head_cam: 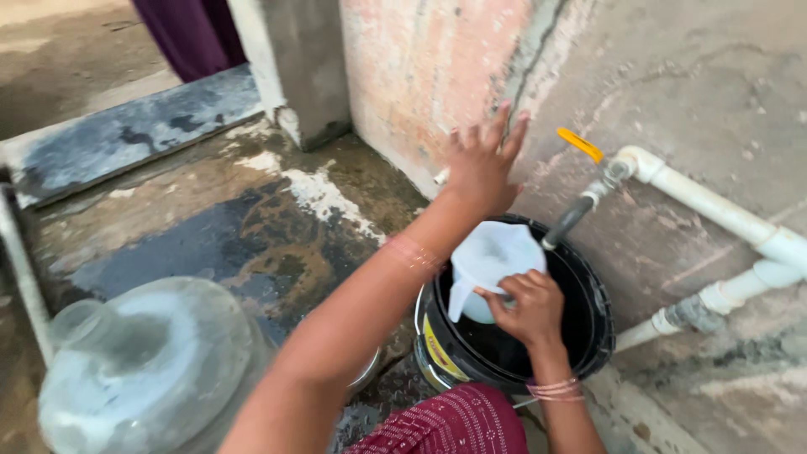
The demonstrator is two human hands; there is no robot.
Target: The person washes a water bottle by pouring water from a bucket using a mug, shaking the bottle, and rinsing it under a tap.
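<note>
The translucent white plastic jug (492,262) sits tilted over the mouth of the black round plastic bucket (588,336), its open top turned up toward the dark spout of the tap (568,222), seemingly so that it can catch water there. The right hand (525,307) closes its fingers round the jug's lower rim and holds it firm above the bucket's dark inside. The left hand (481,164) is raised with fingers spread wide, gripping nothing, near the pinkish plastered wall and just left of the yellow lever handle (580,145) of the tap, close enough to reach it. The tap hangs from a white plastic pipe (714,206) that runs along the grey cement wall, so the bucket stands right below the spout. Thin bangles ring both wrists. To the left, on the wet, stained concrete floor (210,235), stands a large clear plastic water bottle (143,370), well apart from the bucket.
</note>
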